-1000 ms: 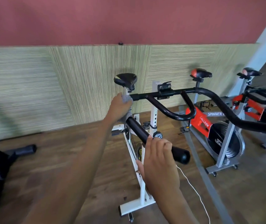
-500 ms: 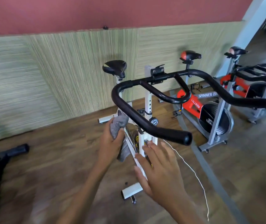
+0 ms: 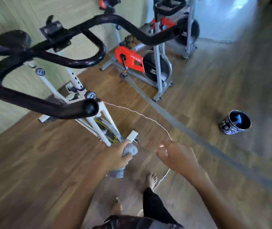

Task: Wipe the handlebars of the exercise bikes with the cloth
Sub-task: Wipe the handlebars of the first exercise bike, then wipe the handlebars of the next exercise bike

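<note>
The black handlebars [image 3: 33,100] of the white exercise bike [image 3: 97,119] fill the upper left, with one bar end pointing at me. My left hand [image 3: 115,156] is low, below the bars, and grips a bunched grey cloth [image 3: 129,150] whose tail hangs under the palm. My right hand [image 3: 176,156] hangs beside it with loose, spread fingers and holds nothing. Neither hand touches the handlebars. Behind stand a red and grey bike [image 3: 142,63] and a third bike [image 3: 178,22], each with black handlebars.
A thin white cord [image 3: 148,118] runs from the white bike across the wooden floor toward my bare feet [image 3: 151,180]. A dark patterned cup-shaped bin [image 3: 235,123] stands on the floor to the right. A green textured wall [image 3: 8,17] is behind the bikes.
Both hands came off the handlebar and dropped low. My left hand took the cloth down with it. My view tilted down and swung right, showing my feet and the bin.
</note>
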The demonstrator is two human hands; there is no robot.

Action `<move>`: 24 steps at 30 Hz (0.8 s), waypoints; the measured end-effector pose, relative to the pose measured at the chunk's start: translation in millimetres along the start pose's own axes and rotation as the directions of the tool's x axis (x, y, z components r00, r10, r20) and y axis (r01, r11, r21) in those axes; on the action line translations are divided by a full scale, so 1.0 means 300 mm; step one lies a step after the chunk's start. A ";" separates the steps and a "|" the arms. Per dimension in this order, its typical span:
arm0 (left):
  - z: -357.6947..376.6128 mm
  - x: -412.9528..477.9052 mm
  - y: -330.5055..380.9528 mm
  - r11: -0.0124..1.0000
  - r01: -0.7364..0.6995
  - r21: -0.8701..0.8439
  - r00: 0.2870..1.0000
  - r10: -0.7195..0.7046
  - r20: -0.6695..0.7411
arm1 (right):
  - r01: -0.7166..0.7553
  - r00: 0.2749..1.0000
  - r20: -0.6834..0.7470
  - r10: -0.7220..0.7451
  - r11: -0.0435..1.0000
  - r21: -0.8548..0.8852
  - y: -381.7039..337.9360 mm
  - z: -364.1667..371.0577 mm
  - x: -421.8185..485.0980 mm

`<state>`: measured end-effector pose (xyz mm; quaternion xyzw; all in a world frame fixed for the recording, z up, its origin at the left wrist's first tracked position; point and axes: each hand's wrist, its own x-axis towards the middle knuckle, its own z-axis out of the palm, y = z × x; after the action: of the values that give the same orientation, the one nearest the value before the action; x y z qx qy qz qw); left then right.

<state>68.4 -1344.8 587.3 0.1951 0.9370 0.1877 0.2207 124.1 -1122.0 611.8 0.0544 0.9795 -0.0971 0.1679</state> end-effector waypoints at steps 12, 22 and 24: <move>0.035 0.677 0.583 0.976 -0.007 -0.217 1.000 0.000 -0.031 | -0.132 0.988 -0.054 0.142 0.978 0.163 0.759 -0.221 0.333; -0.017 1.102 0.809 0.933 0.137 -0.333 0.971 -0.193 -0.139 | 0.068 0.994 0.057 -0.094 0.933 0.353 1.019 -0.444 0.818; -0.049 1.188 0.792 0.925 0.175 -0.337 0.953 -0.246 -0.180 | 0.145 0.981 0.072 -0.181 0.925 0.350 1.015 -0.478 0.937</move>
<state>-166.3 -986.2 582.2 0.0331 0.9286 0.3313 0.1637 -142.8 -774.4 596.6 -0.0038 0.9386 -0.2827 0.1975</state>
